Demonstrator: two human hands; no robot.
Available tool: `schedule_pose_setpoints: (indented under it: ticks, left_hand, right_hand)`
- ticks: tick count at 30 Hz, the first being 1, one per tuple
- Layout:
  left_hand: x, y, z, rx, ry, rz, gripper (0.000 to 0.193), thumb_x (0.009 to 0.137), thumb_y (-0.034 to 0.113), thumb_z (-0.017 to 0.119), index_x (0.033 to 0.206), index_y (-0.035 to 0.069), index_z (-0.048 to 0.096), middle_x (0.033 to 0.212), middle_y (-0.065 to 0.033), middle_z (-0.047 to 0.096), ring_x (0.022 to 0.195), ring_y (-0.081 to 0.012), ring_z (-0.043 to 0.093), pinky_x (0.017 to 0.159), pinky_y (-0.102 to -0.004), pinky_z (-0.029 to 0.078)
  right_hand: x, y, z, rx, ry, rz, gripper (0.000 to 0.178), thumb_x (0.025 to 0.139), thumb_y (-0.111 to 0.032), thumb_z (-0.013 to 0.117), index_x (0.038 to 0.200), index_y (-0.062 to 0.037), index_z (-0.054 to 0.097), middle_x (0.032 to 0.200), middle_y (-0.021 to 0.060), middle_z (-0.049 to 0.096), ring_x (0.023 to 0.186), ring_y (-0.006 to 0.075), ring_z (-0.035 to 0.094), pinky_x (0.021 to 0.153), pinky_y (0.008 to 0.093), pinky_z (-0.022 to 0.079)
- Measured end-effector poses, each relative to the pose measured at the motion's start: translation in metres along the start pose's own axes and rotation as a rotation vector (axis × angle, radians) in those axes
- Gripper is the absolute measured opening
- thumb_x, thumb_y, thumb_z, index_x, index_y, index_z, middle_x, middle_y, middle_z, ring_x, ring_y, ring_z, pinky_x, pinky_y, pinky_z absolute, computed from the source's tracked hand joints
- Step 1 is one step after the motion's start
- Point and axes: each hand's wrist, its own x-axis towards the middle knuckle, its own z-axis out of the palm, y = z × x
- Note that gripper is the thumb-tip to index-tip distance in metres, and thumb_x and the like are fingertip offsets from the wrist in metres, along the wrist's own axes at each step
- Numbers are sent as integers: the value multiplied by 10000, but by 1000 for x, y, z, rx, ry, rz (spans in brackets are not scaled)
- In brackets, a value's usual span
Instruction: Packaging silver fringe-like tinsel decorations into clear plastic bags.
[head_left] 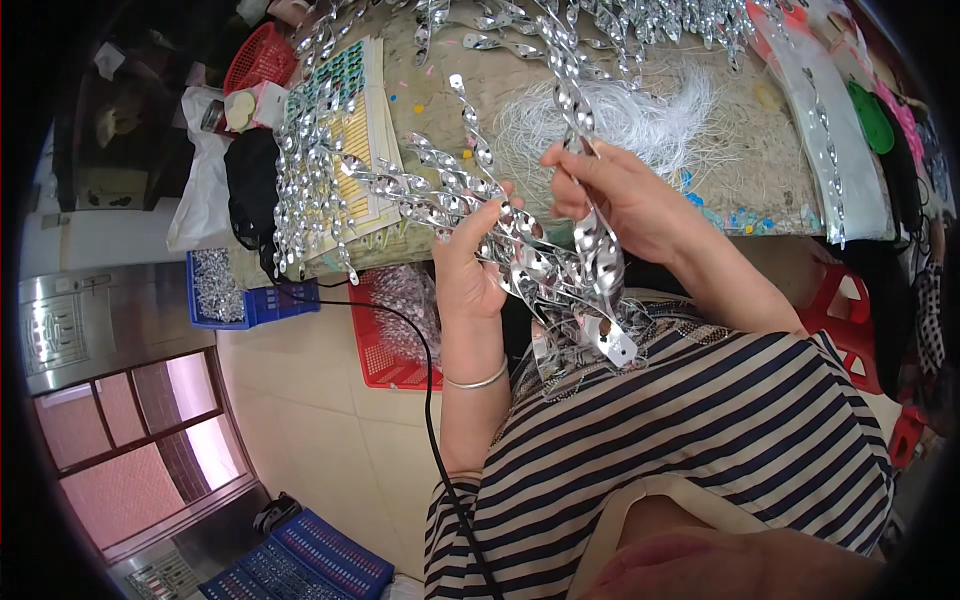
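My left hand point(468, 262) is closed around a bundle of twisted shiny silver strips point(525, 262), which fans out to both sides of the fist and hangs down toward my lap. Between thumb and fingers, my right hand point(640, 205) pinches one long twisted silver strip point(602, 260). Its upper part reaches away over the table, and its lower end lies close to the bundle. Past my right hand, a loose heap of thin white string point(610, 115) spreads on the worn table point(430, 105).
More silver strips point(315, 190) hang over patterned cards point(375, 150) at the table's left. A red basket point(375, 365) and a blue crate point(225, 310) stand below. A black cable point(430, 370) crosses beside my left arm. Plastic sheeting point(835, 150) and a red stool point(845, 315) are right.
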Motion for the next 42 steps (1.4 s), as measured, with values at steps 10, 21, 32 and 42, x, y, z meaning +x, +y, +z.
schedule_pose_setpoints:
  ticks: [10,21,32,42]
  left_hand:
    - [-3,5,8,26,-102,-39,323,848,-13,625,1164,-75,592,1082,-174,670,908,-212,680,701,-327,592]
    - [-4,3,2,1,-120,2,345,847,-40,637,1184,-22,563,1066,-123,655,915,-207,673,763,-331,572]
    - [-9,2,5,-74,-135,-4,291,856,-5,655,1135,-11,573,986,-132,662,821,-190,663,739,-342,586]
    - [-9,0,3,-60,-65,-2,330,851,-7,665,1163,-27,561,990,-140,654,772,-184,660,701,-337,598]
  right_hand:
    - [4,-20,4,-227,-25,91,315,910,-284,692,1069,-69,526,689,-54,420,566,33,328,484,204,245]
    - [19,-6,14,-542,-95,149,383,844,-272,767,1055,-35,551,739,-22,541,573,32,439,463,197,284]
    - [19,-5,3,-373,-180,167,394,866,-291,699,1187,-75,627,878,-14,664,744,20,564,565,174,368]
    - [11,-5,11,-119,-171,126,237,881,-157,644,1072,-29,586,987,60,650,818,105,627,692,241,508]
